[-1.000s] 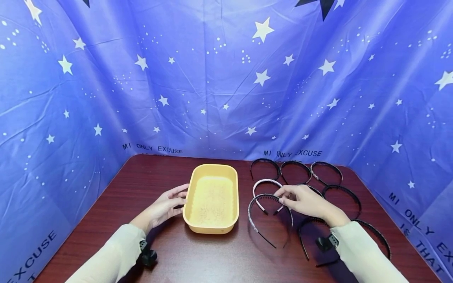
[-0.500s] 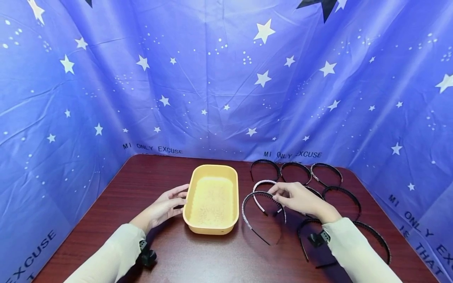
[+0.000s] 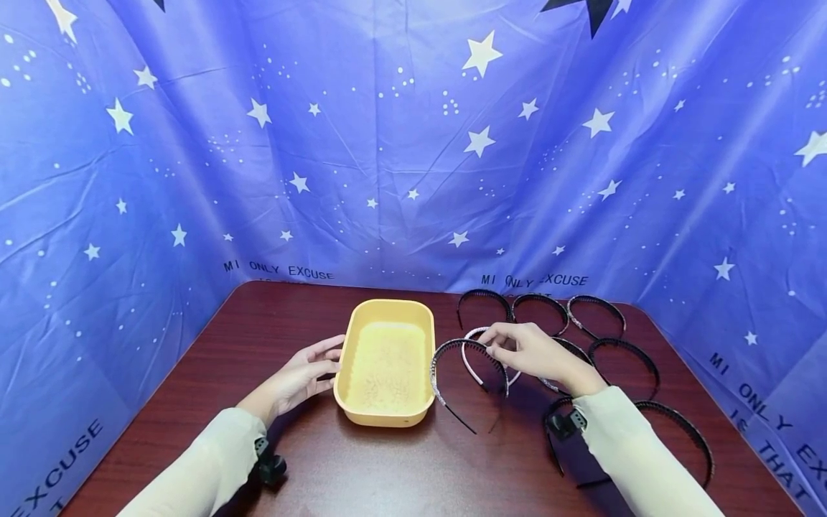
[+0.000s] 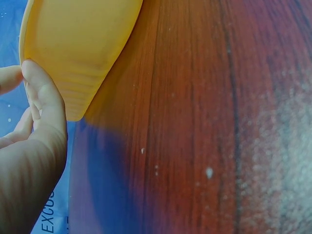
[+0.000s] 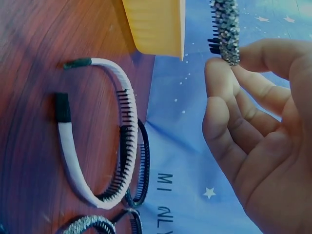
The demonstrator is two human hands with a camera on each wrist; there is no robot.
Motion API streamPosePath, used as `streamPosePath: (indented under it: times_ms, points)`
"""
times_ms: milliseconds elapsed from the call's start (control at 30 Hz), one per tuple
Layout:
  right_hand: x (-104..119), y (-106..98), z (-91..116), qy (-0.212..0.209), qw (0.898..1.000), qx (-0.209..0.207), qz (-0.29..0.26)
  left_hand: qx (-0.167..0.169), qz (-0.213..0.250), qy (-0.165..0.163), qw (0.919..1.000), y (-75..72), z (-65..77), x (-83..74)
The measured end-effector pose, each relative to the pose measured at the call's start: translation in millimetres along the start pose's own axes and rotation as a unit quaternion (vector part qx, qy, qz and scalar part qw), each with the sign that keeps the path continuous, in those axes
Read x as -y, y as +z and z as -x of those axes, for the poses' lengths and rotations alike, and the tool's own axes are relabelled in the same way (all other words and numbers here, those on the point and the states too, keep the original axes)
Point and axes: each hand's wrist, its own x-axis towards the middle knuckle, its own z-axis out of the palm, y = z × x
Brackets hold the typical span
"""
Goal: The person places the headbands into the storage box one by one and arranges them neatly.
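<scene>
In the head view my left hand (image 3: 298,377) touches the left side of a yellow plastic basin (image 3: 381,420) with loosely extended fingers. The left wrist view has my fingertips at the basin's rim (image 4: 23,36). My right hand (image 3: 539,352) pinches a glittery headband (image 5: 228,29) with black comb teeth between thumb and fingers. That headband hangs with its ends downward, just right of the basin, above the table. Behind it a pale pink headband (image 5: 73,156) with dark tips lies on the table, partly hidden by my right hand in the head view.
Several black or glittery headbands lie on the right of the dark red table (image 3: 194,402), such as one headband (image 3: 652,359) near the right edge. A blue star-patterned cloth (image 3: 400,143) surrounds the table's back and sides.
My right hand has moved left and slightly up with the glittery headband, bringing it closer to the basin. The left hand and the basin have stayed in place.
</scene>
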Motion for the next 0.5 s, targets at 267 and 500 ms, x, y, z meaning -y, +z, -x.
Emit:
streamPosePath:
  times_ms: [267,500]
  points:
    - [1,9,-8,-0.003,0.999,-0.026,-0.027,0.000,0.002,0.004,1.0000,0.4,0.5,-0.8]
    - [5,15,-14,0.009,0.999,-0.037,-0.024,0.000,0.001,0.004,1.0000,0.7,1.0,-0.6]
